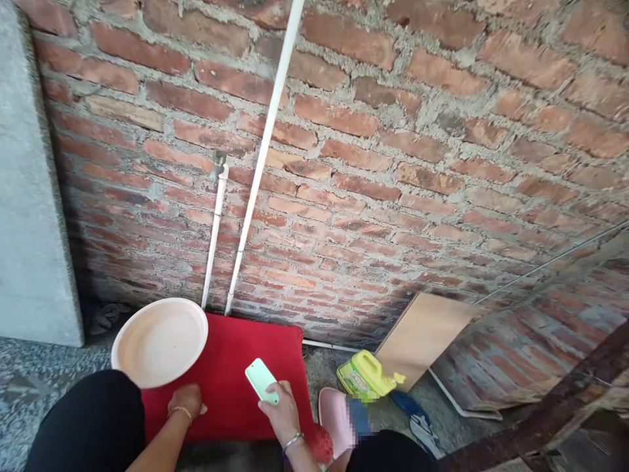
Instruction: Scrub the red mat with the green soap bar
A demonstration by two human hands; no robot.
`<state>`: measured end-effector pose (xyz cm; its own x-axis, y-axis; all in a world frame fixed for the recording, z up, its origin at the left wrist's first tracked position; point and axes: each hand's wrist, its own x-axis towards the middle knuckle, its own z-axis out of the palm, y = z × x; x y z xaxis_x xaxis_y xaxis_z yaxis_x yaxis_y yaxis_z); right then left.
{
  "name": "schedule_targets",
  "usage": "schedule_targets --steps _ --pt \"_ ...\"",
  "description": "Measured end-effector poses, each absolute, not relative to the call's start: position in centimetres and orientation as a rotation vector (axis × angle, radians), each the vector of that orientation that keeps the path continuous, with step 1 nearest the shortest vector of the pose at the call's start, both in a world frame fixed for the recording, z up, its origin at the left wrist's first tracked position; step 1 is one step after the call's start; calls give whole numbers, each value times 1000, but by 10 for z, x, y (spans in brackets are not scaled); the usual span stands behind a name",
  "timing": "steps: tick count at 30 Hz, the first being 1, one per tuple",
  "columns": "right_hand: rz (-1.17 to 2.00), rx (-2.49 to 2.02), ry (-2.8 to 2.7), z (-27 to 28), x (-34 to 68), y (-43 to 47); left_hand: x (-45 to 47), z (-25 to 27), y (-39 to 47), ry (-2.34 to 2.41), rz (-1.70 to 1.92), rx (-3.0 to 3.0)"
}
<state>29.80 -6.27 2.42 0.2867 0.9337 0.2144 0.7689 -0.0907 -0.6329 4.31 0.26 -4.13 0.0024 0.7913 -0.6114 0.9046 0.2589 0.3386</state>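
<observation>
My right hand (282,410) grips a mint-green scrub brush (261,378) by its lower end. The brush back is flat and oblong with a small hole; its underside is hidden. It is over the right half of a smooth red cloth (230,367), spread flat in front of me. My left hand (185,400) is closed low on the cloth's left part. Something pale shows at its edge, and I cannot make out what it is. A pale round basin (164,341) sits at the cloth's left end, beyond my left hand.
A yellow detergent jug (361,375) lies tilted right of the cloth, near a leaning brown board (422,334). Pink footwear (334,416) and blue slippers (417,419) are nearby. White pipes (265,141) and a tap (219,162) run up the brick wall. A grey slab (37,177) stands left.
</observation>
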Motion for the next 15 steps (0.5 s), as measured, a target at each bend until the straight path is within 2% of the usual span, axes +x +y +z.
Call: schedule_targets --steps 7,15 --pt "383 -1912 -1464 34 299 -69 41 -37 0 1791 -172 1585" --pt "558 -1983 -1364 15 323 -60 41 -30 1 1804 -224 1629"
